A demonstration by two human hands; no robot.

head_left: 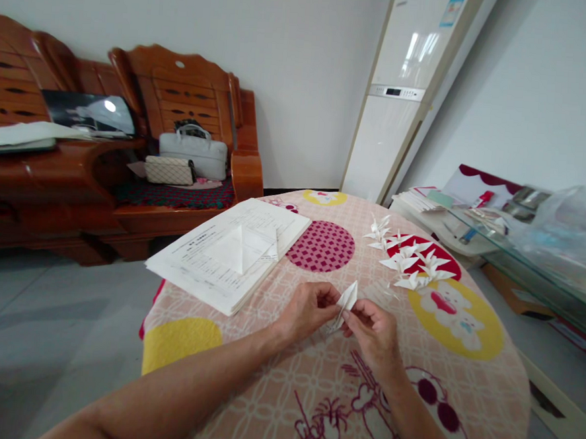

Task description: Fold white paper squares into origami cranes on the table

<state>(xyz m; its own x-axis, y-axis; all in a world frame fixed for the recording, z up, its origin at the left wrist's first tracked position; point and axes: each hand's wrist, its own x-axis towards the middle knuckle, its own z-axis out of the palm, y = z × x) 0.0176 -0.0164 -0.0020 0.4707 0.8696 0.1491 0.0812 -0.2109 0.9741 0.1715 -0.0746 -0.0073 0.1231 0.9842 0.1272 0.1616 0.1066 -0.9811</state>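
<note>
head view, looking down, close over round table [461,389]

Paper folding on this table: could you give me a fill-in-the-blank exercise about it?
The folded piece between the left hand and right hand is white ____.
The finished cranes lie on the table beyond the ____ hand.
The stack of printed sheets lies beyond the ____ hand.
Missing words: paper; right; left.

a home living room: carved wooden sofa [181,106] with handbags [192,154], standing air conditioner [404,94], cartoon-print cloth [412,386] covered the counter.
</note>
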